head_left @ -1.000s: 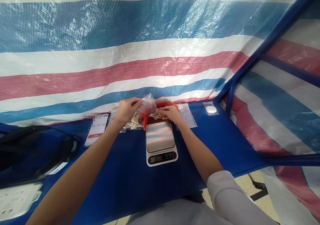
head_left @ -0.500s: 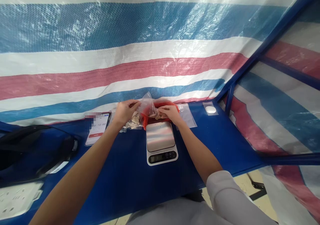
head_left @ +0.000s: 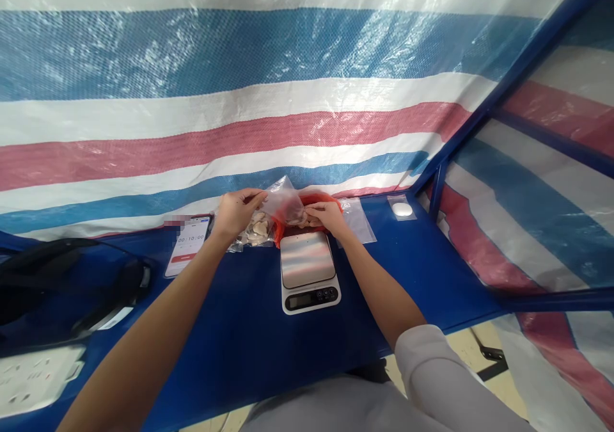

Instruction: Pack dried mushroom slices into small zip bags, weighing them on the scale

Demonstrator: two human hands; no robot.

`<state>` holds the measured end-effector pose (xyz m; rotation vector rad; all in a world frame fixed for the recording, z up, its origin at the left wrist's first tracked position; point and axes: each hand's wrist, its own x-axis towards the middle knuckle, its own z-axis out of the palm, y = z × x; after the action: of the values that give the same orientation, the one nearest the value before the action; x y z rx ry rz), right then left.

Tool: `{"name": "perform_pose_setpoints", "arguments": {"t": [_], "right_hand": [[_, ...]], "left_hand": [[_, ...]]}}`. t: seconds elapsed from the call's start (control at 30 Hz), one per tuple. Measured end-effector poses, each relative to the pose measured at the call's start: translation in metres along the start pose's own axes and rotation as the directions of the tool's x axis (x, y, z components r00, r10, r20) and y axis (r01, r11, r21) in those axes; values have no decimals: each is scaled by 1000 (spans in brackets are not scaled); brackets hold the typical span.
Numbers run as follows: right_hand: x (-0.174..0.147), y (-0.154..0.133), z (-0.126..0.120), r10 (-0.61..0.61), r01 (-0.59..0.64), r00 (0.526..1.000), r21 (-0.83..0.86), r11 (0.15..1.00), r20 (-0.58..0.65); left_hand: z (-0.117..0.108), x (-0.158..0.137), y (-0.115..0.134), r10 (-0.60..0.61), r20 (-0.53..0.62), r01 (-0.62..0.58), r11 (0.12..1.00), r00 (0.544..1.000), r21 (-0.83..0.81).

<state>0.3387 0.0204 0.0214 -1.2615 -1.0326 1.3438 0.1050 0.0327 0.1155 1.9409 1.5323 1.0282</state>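
Observation:
My left hand [head_left: 237,213] pinches the edge of a clear plastic bag [head_left: 282,196], which tilts over a red bag [head_left: 319,199]. Pale brown, flat pieces [head_left: 298,218] show at the bag's right end, and the closed fingers of my right hand [head_left: 327,217] are on them. I cannot tell how many pieces those fingers grip. Just in front stands a white kitchen scale [head_left: 307,262] with a bare metal top and a dark display. Filled clear bags of similar pale pieces [head_left: 259,229] lie beside my left wrist.
A phone [head_left: 188,246] showing a timer lies at left, near a black headset-like object [head_left: 110,285] and a white power strip [head_left: 36,377]. Flat clear bags [head_left: 359,221] and a white round object [head_left: 401,209] are at right. Striped sheeting [head_left: 288,125] rises behind the blue table [head_left: 240,329].
My left hand has shifted slightly left, and the clear bag is spread a little wider over the red bag. My right hand stays at the pieces.

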Motion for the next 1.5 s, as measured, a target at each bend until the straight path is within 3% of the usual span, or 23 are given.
{"name": "perform_pose_setpoints", "arguments": {"t": [0.47, 0.83, 1.17, 1.33, 1.5], "right_hand": [[-5, -2, -2, 13, -13, 1000, 15, 1000, -22], [-8, -9, 1, 38, -40, 999, 187, 982, 13], [-6, -8, 4, 23, -9, 993, 123, 992, -112], [-12, -9, 1, 16, -10, 997, 73, 997, -80], [-23, -18, -4, -109, 109, 994, -20, 994, -25]], "left_hand": [[-1, -3, 1, 0, 33, 1, 1000, 999, -14], [-4, 0, -3, 33, -3, -33, 999, 999, -8], [-4, -4, -2, -20, 1, 20, 999, 1000, -39], [-2, -7, -4, -7, 65, 10, 999, 998, -52], [1, -10, -6, 21, 108, -15, 998, 994, -55]]}}
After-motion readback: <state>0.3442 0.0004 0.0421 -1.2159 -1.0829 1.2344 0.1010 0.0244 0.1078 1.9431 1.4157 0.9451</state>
